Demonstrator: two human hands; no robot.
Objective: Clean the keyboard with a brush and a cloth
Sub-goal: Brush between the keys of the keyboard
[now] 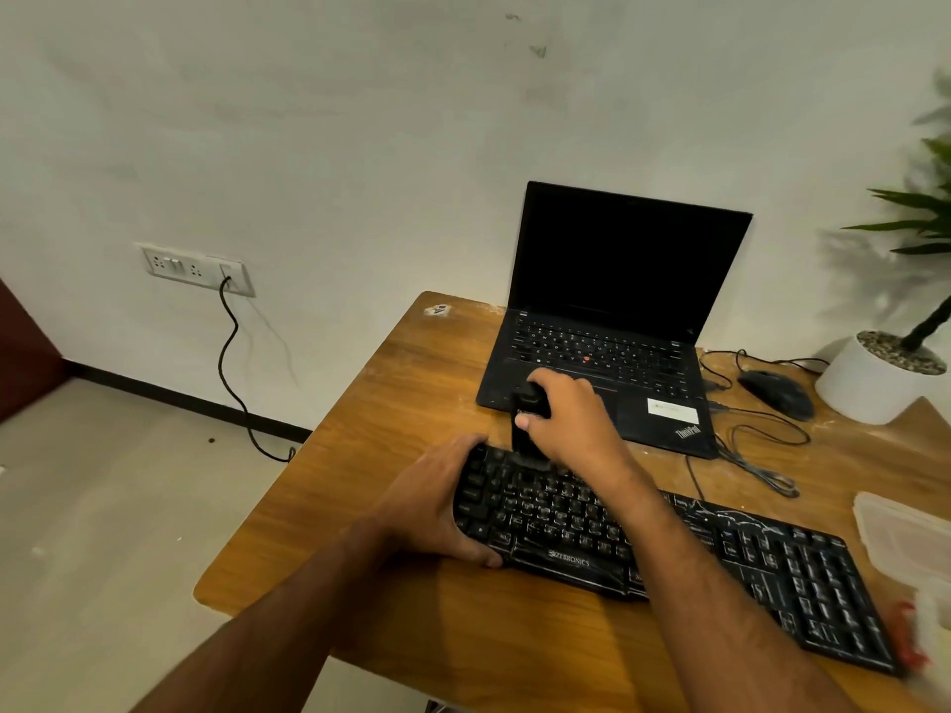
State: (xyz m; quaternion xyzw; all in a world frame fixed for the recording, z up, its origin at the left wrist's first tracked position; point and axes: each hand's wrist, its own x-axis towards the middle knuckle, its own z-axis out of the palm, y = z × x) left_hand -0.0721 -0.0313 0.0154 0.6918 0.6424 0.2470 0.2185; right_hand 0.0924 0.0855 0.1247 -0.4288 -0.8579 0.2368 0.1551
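A black dusty keyboard (746, 563) lies slantwise across the wooden table (391, 403). My left hand (437, 501) grips the keyboard's left end, thumb on the front edge. My right hand (571, 414) is closed around a black brush (527, 429), held upright with its bristles down on the keyboard's top left rows. A white and red cloth (926, 630) lies at the keyboard's right end, blurred at the frame edge.
An open black laptop (617, 301) stands just behind the brush. A black mouse (777, 393) and its tangled cable (761, 455) lie to its right, beside a white plant pot (875, 383). A clear plastic container (905, 527) sits at the right edge.
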